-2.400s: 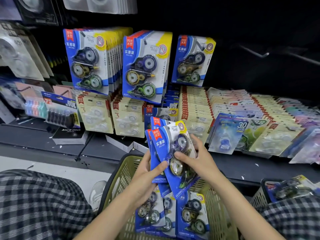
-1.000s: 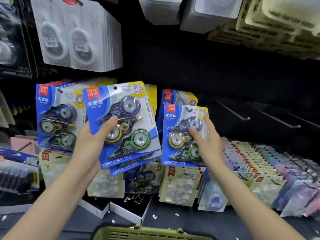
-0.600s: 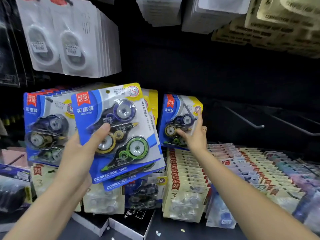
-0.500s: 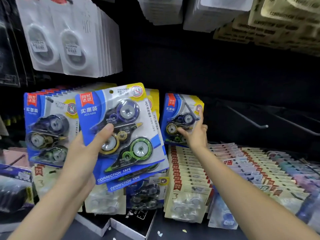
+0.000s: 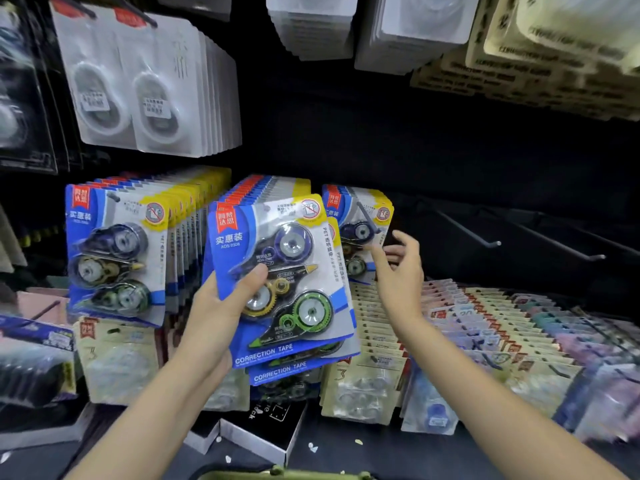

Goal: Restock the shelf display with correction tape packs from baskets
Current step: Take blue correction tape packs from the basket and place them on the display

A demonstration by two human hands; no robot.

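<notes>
My left hand [image 5: 221, 306] grips a small stack of blue correction tape packs [image 5: 284, 271], each holding three tape dispensers, in front of the middle hanging row. My right hand [image 5: 398, 271] hovers with fingers spread and nothing in it, just right of the right-hand hanging row of packs [image 5: 360, 220]. A fuller row of the same packs [image 5: 114, 251] hangs at the left. Only the green basket's rim [image 5: 284, 474] shows at the bottom edge.
Bare metal hooks [image 5: 485, 237] stick out at the right. Beige and pastel tape packs [image 5: 485, 323] lie in rows on the shelf below. White blister packs [image 5: 149, 84] hang above. Black boxes [image 5: 263, 427] sit on the lower ledge.
My right hand has let go of the pack it hung on the right-hand hook and drawn back with fingers spread. My left hand still holds its stack, shifted slightly right.
</notes>
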